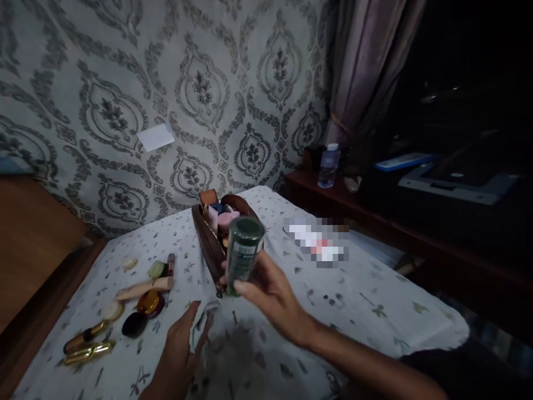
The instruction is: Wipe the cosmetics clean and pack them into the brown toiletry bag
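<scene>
My right hand [275,294] grips a dark green bottle [244,255] around its lower part and holds it up in front of the open bag. Lower and to the left, my left hand [179,344] is closed on a crumpled white cloth [200,325], apart from the bottle. The brown zip bag [208,244] stands open behind the bottle, which hides part of it. Inside the bag sit a pink round container [228,220] and several other small items.
Left of the bag, cosmetics lie on the patterned sheet [200,222]: a beige tube [144,289], an amber jar [150,303], a black round case [134,325] and a gold tube [89,353]. A clear bottle [328,166] stands on the dark red ledge [300,180].
</scene>
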Demonstrator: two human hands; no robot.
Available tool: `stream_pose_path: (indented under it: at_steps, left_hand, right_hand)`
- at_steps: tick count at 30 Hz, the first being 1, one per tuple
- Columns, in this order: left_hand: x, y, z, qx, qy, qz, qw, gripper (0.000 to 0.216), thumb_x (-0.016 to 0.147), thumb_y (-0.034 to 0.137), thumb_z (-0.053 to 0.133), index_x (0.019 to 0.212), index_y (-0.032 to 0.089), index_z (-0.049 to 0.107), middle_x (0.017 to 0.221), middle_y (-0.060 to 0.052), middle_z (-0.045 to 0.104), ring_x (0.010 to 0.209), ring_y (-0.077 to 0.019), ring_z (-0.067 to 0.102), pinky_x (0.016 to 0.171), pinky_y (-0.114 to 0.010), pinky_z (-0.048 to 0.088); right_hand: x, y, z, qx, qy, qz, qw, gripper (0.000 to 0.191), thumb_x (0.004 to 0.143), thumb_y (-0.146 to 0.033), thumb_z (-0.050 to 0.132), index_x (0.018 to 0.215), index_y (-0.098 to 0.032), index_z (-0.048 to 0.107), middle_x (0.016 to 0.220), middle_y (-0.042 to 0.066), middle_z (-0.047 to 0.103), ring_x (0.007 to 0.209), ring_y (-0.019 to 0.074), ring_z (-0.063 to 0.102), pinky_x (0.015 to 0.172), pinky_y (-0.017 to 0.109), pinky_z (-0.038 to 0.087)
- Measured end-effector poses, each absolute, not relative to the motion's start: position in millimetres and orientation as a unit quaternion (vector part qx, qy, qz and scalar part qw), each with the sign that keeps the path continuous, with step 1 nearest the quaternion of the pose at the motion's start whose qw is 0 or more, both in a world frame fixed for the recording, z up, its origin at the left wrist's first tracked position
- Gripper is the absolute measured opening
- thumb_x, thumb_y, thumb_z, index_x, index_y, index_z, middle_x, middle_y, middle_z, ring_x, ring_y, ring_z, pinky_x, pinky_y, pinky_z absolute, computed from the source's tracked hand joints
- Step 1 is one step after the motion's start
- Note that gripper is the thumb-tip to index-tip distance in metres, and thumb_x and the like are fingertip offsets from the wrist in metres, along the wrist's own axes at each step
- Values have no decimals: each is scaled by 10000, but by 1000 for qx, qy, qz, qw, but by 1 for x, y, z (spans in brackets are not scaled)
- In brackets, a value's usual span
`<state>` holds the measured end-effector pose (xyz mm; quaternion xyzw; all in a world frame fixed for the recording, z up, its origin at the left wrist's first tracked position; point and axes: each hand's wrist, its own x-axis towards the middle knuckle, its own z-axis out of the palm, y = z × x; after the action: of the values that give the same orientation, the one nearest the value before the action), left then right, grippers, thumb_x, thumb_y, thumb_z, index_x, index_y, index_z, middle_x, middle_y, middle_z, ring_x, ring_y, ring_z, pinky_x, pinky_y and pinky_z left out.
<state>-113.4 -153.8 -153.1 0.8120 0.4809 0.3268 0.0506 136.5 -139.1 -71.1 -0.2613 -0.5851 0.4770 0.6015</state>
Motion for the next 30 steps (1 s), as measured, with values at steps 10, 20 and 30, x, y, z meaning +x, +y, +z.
stream_pose_path:
  at_steps: [10,20,30]
  left_hand:
    - [-158,-129,-204,857,446,254,48,379,956,390,528,1290,232,614,1220,-94,714,1073,-243,709,893,-318,597]
    - [-159,-129,-211,795,535,256,128,312,897,422,596,1121,239,712,1149,-86,748,1039,-273,723,883,-321,595]
    - [-162,-127,-206,784,560,217,158,363,914,459,558,1144,220,705,1168,-100,741,1056,-281,716,913,-339,582]
  right_hand:
    - [221,-71,-16,-401,-764,123,490,337,817,-358,736,1089,-180,647,994,44,702,863,189,641,741,276,448]
    - [183,13,12,-354,-911,15,212,278,758,-275,802,968,-177,649,777,-21,601,791,170,603,677,241,348]
    - [134,53,-13,-298,-951,5,89,315,794,-114,717,1088,-195,637,1120,70,623,973,236,628,723,306,449]
